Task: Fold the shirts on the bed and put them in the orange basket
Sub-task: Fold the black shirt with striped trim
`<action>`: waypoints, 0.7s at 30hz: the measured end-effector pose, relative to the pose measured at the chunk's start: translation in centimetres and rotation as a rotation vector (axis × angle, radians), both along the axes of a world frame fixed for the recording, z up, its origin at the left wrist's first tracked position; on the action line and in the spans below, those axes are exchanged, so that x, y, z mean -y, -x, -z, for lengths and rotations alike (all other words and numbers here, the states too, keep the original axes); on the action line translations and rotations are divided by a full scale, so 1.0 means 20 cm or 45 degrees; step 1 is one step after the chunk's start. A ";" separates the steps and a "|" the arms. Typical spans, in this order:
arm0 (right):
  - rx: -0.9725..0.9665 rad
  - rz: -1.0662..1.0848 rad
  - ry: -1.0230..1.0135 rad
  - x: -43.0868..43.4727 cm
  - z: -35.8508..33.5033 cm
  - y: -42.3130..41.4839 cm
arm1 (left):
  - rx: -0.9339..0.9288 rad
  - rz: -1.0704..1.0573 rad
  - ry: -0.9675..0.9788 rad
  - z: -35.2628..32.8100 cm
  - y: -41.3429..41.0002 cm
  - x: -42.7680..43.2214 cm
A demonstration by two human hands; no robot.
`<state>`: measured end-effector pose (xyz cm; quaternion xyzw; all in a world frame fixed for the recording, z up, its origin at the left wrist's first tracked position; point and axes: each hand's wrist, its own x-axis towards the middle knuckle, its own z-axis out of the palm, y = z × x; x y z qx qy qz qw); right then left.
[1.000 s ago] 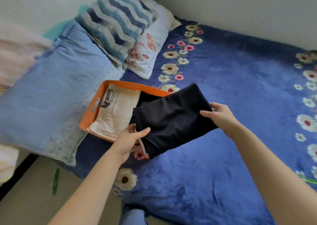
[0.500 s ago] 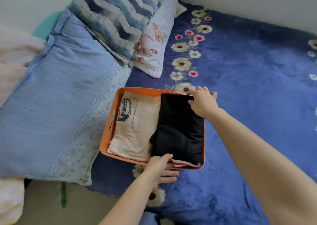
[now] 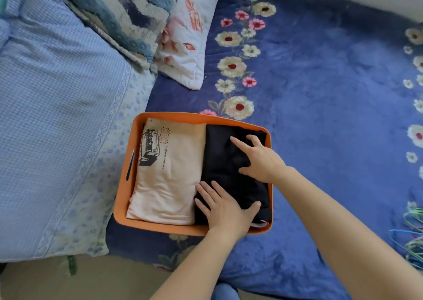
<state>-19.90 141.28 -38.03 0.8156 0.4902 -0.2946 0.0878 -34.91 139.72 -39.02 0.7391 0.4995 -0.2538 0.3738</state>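
Observation:
The orange basket point(image 3: 123, 199) sits on the blue flowered bed near its left front corner. A folded cream shirt point(image 3: 169, 185) with a black print fills the basket's left half. Beside it, the right half holds a folded black shirt point(image 3: 222, 160). My left hand point(image 3: 225, 209) lies flat on the near end of the black shirt, fingers spread. My right hand point(image 3: 259, 158) presses flat on its far right part, fingers apart. Neither hand grips the cloth. A red and white edge shows under the black shirt at the basket's near right corner.
A large light-blue checked pillow point(image 3: 57, 116) lies left of the basket, touching it. A blue wavy pillow point(image 3: 119, 11) and a white flowered pillow point(image 3: 190, 36) lie behind. Coloured wire hangers point(image 3: 412, 238) rest at the right edge. The bed's front edge runs below the basket.
The black shirt went from held above the bed into the basket's right half. Both hands let go of it and now rest flat on top.

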 end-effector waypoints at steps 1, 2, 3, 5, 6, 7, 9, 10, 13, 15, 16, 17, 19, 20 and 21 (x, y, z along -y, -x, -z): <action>0.005 -0.031 0.020 -0.01 0.01 0.00 | -0.022 0.014 0.005 0.02 -0.01 0.00; 0.022 -0.056 0.034 -0.02 0.03 0.00 | -0.035 0.022 0.006 0.05 -0.01 0.01; 0.040 -0.075 0.042 -0.03 0.04 0.01 | -0.039 0.030 0.001 0.06 -0.01 0.01; 0.071 -0.112 0.060 -0.06 0.09 0.01 | -0.056 0.066 -0.018 0.09 0.00 0.00; 0.084 -0.131 0.075 -0.08 0.11 0.01 | -0.065 0.083 -0.033 0.11 0.01 0.00; 0.091 -0.144 0.095 -0.09 0.13 0.00 | -0.070 0.096 -0.049 0.12 0.01 0.01; 0.099 -0.161 0.138 -0.12 0.16 0.00 | -0.063 0.113 -0.085 0.13 0.01 0.01; 0.102 -0.165 0.165 -0.14 0.18 -0.01 | -0.067 0.126 -0.098 0.14 0.00 0.01; 0.121 -0.141 0.198 -0.14 0.21 -0.01 | -0.089 0.152 -0.120 0.17 -0.03 0.01; 0.140 -0.120 0.186 -0.14 0.23 0.01 | -0.111 0.165 -0.134 0.19 -0.05 0.02; 0.151 -0.108 0.177 -0.13 0.24 0.02 | -0.123 0.171 -0.143 0.20 -0.05 0.02; 0.153 -0.092 0.164 -0.13 0.24 0.03 | -0.140 0.179 -0.147 0.20 -0.05 0.01; 0.114 -0.067 0.130 -0.10 0.23 0.03 | -0.179 0.198 -0.127 0.19 -0.04 0.01; 0.067 -0.052 0.115 -0.08 0.19 0.03 | -0.179 0.203 -0.106 0.16 -0.03 0.01; -0.005 -0.028 0.102 -0.07 0.18 0.01 | -0.170 0.208 -0.088 0.14 -0.02 -0.01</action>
